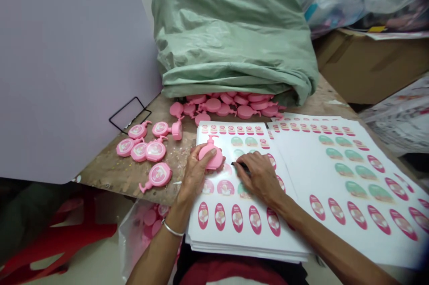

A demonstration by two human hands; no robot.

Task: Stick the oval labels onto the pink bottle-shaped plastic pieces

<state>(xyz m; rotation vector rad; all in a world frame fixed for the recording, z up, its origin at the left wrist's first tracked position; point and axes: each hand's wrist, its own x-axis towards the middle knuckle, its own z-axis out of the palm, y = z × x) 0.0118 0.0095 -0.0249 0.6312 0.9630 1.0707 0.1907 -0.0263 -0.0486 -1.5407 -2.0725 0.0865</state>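
Observation:
My left hand (196, 172) holds a pink bottle-shaped plastic piece (211, 155) flat on a stack of sticker sheets (234, 231). My right hand (258, 175) rests on the same sheet beside it, fingers bent over a thin dark tool (240, 166) and the round stickers. The sheet carries rows of pink oval, green and small pink stickers. A silver bangle sits on my left wrist.
Several stickered pink pieces (147, 148) lie on the worn board at left. Plain pink pieces (231, 104) spill from a green plastic sack (234, 30) behind. More sticker sheets (351, 178) spread right. A cardboard box (368, 61) stands at back right, a white panel (67, 61) at left.

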